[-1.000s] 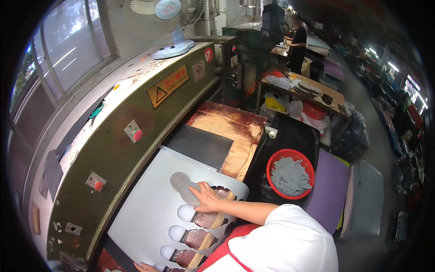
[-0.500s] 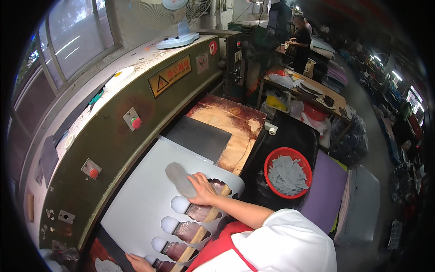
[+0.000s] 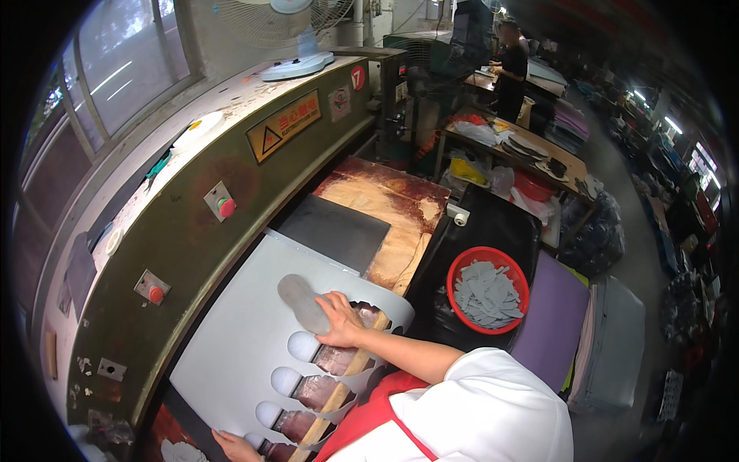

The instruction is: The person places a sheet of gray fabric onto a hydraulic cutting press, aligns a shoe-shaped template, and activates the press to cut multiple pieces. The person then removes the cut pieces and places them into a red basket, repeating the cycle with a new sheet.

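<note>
A large light-grey sheet (image 3: 239,323) lies across the press bed, with a row of sole-shaped cut-outs along its near right side. Reddish board and a wooden strip (image 3: 336,397) show through them. On top of the sheet rests a darker grey sole-shaped piece (image 3: 299,299). My right hand (image 3: 339,319) has its fingers curled over the piece's near right edge. At the bottom, my left hand (image 3: 235,446) grips the sheet's lower edge; part of this hand is cut off by the frame's edge.
The green press beam (image 3: 181,223) with red buttons runs along the left. A black mat (image 3: 339,227) lies beyond the sheet. At the right stand a red basin (image 3: 454,306) of grey scraps and stacked purple sheets (image 3: 548,308). Farther back, a person (image 3: 509,73) stands at a table.
Both hands keep almost the same place on the sheet and the sole-shaped piece. The whole view has shifted slightly.
</note>
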`<state>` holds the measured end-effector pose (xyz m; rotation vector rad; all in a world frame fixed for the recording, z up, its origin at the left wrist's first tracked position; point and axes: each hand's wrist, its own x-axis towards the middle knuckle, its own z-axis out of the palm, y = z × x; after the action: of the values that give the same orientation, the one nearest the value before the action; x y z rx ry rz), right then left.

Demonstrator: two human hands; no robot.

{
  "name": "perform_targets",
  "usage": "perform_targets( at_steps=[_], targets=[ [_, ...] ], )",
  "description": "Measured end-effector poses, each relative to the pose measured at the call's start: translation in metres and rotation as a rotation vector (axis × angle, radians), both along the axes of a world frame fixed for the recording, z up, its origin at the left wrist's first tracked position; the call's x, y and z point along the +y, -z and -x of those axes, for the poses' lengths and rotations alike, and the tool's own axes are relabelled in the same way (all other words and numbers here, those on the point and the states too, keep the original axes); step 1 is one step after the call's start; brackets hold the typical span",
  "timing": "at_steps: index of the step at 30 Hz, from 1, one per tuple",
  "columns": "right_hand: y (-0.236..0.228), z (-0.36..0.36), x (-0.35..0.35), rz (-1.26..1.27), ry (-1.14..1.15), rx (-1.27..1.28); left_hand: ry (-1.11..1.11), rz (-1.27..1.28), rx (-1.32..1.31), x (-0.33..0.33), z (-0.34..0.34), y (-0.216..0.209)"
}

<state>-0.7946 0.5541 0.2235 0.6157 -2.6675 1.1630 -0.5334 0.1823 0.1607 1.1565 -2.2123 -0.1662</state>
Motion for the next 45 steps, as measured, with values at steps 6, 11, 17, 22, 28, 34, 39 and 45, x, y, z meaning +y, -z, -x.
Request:
perform_targets(
  at_steps=[6,11,17,22,28,34,39,45],
  targets=[
    [-0.005,-0.002,0.0,0.002,-0.005,-0.018,-0.006,-0.044,-0.018,0.036,0.008,-0.047],
    [-0.005,-0.002,0.001,-0.01,-0.016,-0.044,0.039,0.043,0.05,0.064,0.012,-0.079],
    [-0.001,-0.002,0.0,0.027,-0.008,0.002,-0.033,0.012,-0.038,0.053,0.01,-0.069],
    [0.0,-0.002,0.0,0.019,-0.009,0.015,-0.001,0.05,-0.012,0.053,0.009,-0.069],
    [-0.002,-0.002,0.0,0.017,-0.025,-0.011,0.007,0.111,-0.01,0.059,0.01,-0.073],
    [0.001,-0.002,0.0,0.031,-0.025,0.008,-0.007,0.038,0.016,0.054,0.011,-0.071],
    [0.002,-0.001,-0.003,0.019,-0.029,-0.018,-0.008,0.019,-0.037,0.063,0.015,-0.083],
    [-0.004,0.004,0.0,-0.018,-0.077,-0.096,-0.004,-0.239,-0.164,0.049,0.014,-0.085]
  ],
)
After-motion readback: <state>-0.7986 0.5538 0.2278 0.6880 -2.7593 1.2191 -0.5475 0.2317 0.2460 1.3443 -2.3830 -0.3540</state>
